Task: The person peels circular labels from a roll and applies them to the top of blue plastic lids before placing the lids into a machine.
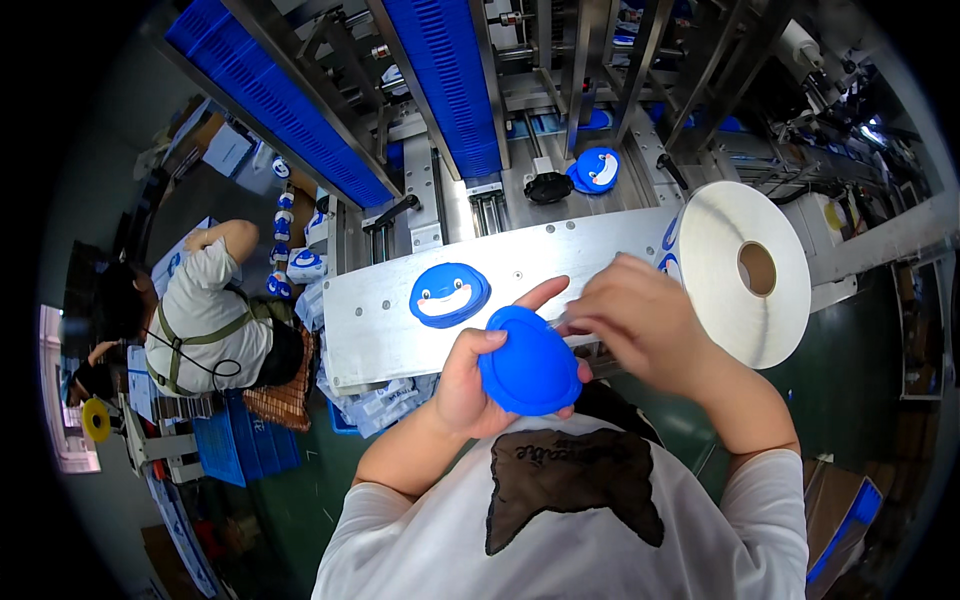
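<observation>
My left hand grips a plain blue plastic lid, its thumb on the near rim and its fingers behind it. At the lid's upper right edge is my right hand, with fingertips pinched together. Something thin and pale may be between them, but blur hides what it is. A small stack of blue lids lies on the metal plate beyond my left hand. The top lid bears a smiling cartoon face. To the right of my right hand stands a large roll of white backing tape with face stickers along its left edge.
Behind the plate rises a metal machine frame with tall blue stacks and a black knob. Another face-marked lid rests there. A co-worker sits at the left near a blue crate. Plastic bags lie below the plate.
</observation>
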`<action>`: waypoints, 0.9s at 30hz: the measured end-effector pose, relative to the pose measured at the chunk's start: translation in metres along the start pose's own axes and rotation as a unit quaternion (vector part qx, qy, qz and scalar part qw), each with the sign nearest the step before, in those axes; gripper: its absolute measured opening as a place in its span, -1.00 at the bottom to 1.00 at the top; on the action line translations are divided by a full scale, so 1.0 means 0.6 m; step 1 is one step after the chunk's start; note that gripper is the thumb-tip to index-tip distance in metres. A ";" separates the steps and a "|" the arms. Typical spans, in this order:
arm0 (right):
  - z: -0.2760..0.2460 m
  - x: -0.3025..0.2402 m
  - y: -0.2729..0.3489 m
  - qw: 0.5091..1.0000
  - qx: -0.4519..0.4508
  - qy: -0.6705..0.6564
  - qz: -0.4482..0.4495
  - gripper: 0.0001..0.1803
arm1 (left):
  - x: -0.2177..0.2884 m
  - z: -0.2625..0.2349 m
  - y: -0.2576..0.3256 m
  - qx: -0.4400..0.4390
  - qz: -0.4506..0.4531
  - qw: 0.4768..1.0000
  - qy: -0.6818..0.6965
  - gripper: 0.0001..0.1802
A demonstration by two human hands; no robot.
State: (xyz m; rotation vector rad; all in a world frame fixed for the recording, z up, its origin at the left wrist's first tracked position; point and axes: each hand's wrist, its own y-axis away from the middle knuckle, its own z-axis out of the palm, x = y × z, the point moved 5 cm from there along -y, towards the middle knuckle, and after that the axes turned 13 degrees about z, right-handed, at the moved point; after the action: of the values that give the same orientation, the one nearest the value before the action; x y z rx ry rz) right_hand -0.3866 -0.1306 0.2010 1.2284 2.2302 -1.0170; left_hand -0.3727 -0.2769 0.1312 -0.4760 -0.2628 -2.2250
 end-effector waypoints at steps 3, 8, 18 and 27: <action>-0.036 0.022 0.017 0.995 0.062 -0.027 0.072 -0.78 | 0.009 -0.003 0.005 0.001 0.014 1.000 -0.002 -0.09; 0.011 -0.010 0.027 1.000 -0.012 -0.001 0.003 -0.79 | 0.010 -0.006 0.001 -0.008 0.017 1.000 -0.023 -0.24; 0.011 -0.013 0.026 1.000 -0.023 0.005 -0.001 -0.80 | 0.010 -0.012 0.003 -0.024 0.033 0.999 -0.022 -0.47; 0.011 -0.014 0.044 1.000 -0.019 0.017 0.005 -0.85 | 0.011 -0.012 -0.002 -0.038 0.044 0.997 -0.041 -0.55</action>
State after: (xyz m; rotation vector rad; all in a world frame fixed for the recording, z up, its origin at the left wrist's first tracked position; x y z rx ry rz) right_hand -0.3597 -0.1313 0.1915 1.2485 2.2553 -0.9535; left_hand -0.3791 -0.2832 0.1271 -0.6091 -0.1967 -2.1385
